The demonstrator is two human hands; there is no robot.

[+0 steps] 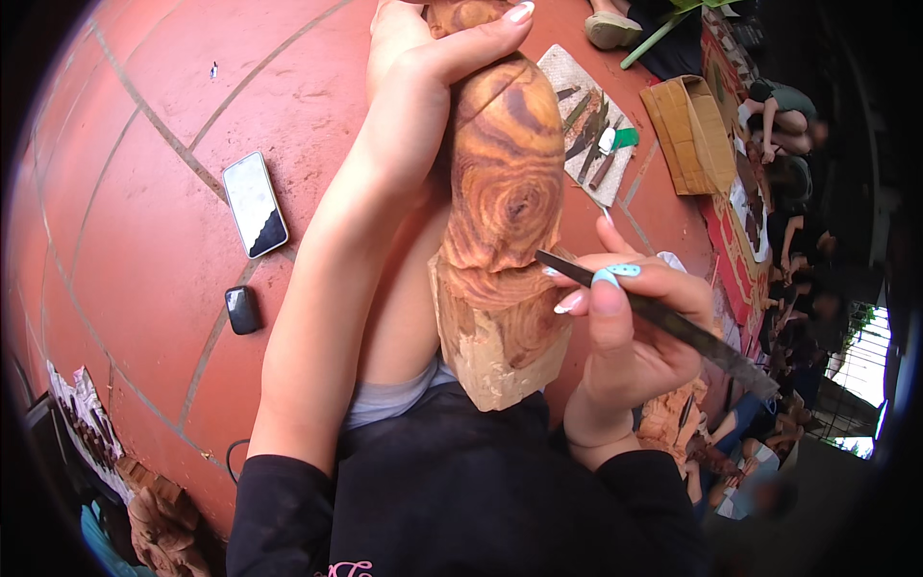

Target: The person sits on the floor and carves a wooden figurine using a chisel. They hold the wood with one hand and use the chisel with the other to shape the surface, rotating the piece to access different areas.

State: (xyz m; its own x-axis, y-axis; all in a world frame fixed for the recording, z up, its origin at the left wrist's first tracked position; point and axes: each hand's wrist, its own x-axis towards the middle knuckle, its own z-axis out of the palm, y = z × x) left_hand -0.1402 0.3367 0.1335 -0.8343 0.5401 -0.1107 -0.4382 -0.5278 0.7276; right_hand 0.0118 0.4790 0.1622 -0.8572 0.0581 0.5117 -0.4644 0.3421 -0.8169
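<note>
A carved wooden figure (pixel 508 183) stands upright in front of me, with swirling brown grain on its rounded body and a pale, rough-cut block at its base. My left hand (pixel 423 72) is closed around its upper part, the thumb lying across the top. In my right hand (pixel 630 327) is a slim, flat, dark metal file (pixel 687 332), pinched between thumb and fingers. The file's narrow tip touches or nearly touches the groove where the rounded body meets the base. Some right fingertips rest close to the wood just below that groove.
On the red tiled floor (pixel 154 240) lie a phone (pixel 255 204) and a small black case (pixel 243 310) to my left. Several carving tools rest on a pale mat (pixel 567 72) beyond the figure. A cardboard box (pixel 685 135) stands to the right, with people seated farther off.
</note>
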